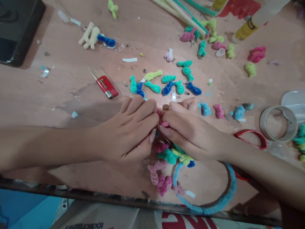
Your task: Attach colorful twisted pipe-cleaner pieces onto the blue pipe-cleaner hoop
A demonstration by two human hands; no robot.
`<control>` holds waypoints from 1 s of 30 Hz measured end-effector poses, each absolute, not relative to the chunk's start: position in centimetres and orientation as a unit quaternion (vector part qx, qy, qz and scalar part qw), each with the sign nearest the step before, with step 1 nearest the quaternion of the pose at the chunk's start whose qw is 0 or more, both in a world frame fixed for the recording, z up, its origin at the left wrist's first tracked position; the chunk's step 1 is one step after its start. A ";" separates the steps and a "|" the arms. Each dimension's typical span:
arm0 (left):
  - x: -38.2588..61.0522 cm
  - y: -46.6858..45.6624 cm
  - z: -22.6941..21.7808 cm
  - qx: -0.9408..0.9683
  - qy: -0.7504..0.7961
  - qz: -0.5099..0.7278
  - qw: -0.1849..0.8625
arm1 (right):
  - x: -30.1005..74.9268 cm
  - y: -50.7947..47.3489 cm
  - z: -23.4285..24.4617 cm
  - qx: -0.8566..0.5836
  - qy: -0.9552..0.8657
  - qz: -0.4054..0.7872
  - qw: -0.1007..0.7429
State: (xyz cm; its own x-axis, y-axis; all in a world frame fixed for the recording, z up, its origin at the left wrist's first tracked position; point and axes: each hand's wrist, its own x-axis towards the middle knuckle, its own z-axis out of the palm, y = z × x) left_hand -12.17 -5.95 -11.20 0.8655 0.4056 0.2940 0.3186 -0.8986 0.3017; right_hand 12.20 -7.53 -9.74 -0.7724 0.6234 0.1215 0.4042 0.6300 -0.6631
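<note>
My left hand [133, 130] and my right hand [190, 130] meet over the table, fingers pinched together. Between their fingertips a bit of pink pipe cleaner [165, 123] shows; most of it is covered by the fingers. Just below, a cluster of green twisted pipe cleaner pieces [168, 156], with yellow, pink and dark blue ones, lies by a blue fuzzy ring [230, 190]. Pink coiled pieces [154, 175] rest at the ring's left. Beyond the hands are several small twisted pieces, among them a dark blue one [193, 88] and a yellow one [153, 75].
A red lighter [106, 86] lies left of centre. Red-handled scissors [262, 140] and a tape roll [278, 123] are at the right. A glue stick [250, 27], long pipe cleaners [183, 14] and a black device [21, 31] are further back. The table edge [95, 197] runs along the front.
</note>
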 end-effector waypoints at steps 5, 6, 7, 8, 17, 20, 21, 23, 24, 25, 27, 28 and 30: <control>-12.4 -5.8 -11.0 0.961 0.180 0.165 0.129 | 11.9 -7.5 -10.0 -0.297 -0.883 0.318 0.179; -12.4 -5.8 -11.0 0.960 0.181 0.169 0.128 | 11.9 -7.6 -10.0 -0.297 -0.884 0.315 0.178; -12.4 -5.8 -11.0 0.960 0.182 0.170 0.126 | 11.8 -7.6 -10.0 -0.297 -0.886 0.309 0.179; -12.3 -5.9 -11.1 0.960 0.183 0.169 0.126 | 11.8 -7.6 -9.9 -0.298 -0.888 0.300 0.178; -12.5 -5.8 -11.2 0.959 0.183 0.171 0.134 | 11.7 -7.7 -9.9 -0.312 -0.879 0.311 0.183; -12.4 -5.8 -11.0 0.962 0.187 0.161 0.115 | 11.6 -7.8 -9.9 -0.313 -0.875 0.317 0.187; -12.4 -5.8 -11.0 0.962 0.188 0.162 0.112 | 11.6 -7.8 -10.0 -0.313 -0.873 0.322 0.188; -12.3 -5.8 -10.9 0.961 0.189 0.164 0.116 | 11.7 -7.8 -10.0 -0.315 -0.871 0.325 0.189; -12.2 -5.9 -10.9 0.960 0.189 0.166 0.120 | 11.7 -7.8 -10.0 -0.315 -0.872 0.322 0.190; -12.2 -5.9 -10.9 0.960 0.188 0.166 0.125 | 11.7 -7.8 -10.0 -0.315 -0.874 0.317 0.190; -12.2 -5.9 -10.8 0.959 0.191 0.165 0.131 | 11.7 -7.8 -10.0 -0.315 -0.880 0.301 0.189; -12.2 -5.9 -10.8 0.959 0.194 0.162 0.133 | 11.7 -7.8 -9.9 -0.316 -0.883 0.293 0.187; -12.1 -5.9 -10.7 0.959 0.195 0.157 0.136 | 11.8 -7.8 -9.9 -0.318 -0.884 0.287 0.185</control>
